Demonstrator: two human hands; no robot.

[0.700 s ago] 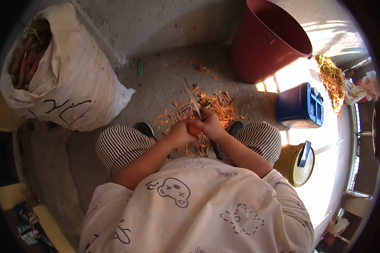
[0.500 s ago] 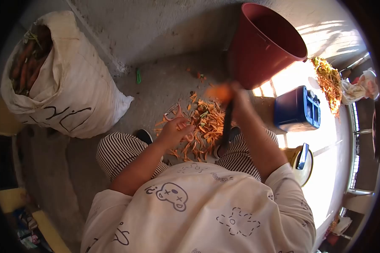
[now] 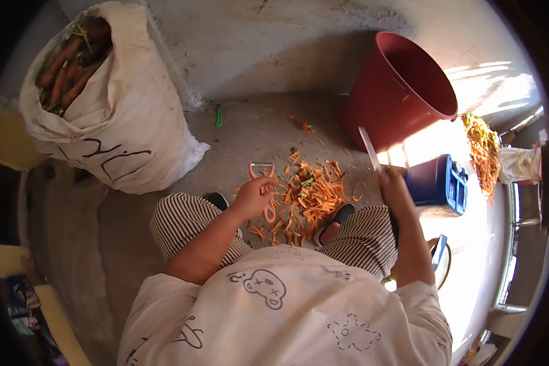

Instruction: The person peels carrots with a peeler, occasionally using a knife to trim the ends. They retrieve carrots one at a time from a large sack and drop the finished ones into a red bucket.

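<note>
My left hand [image 3: 254, 197] is closed around a pink peeler [image 3: 269, 212], its blade pointing away from me and its handle end showing below the fingers. In my right hand [image 3: 396, 185] is a knife [image 3: 368, 147], held by the handle, with the blade slanting up beside the red bucket [image 3: 372, 104]. Orange carrot peelings [image 3: 316, 194] lie heaped on the floor between my feet, just right of the peeler. At the upper left, whole carrots [image 3: 67, 76] fill the mouth of a white sack [image 3: 140, 134]. The bucket's bottom is hidden.
A blue jerrycan [image 3: 430, 183] stands right of my right hand. Behind it, a second pile of peelings [image 3: 482, 149] lies in sunlight. Near my right elbow is a phone [image 3: 439, 251] on a round container. A small green object [image 3: 219, 116] lies near the wall [image 3: 274, 49].
My right hand has moved right and down, and the blurred carrot it held with the knife is gone from view. The knife stays in it. My left hand keeps the peeler.
</note>
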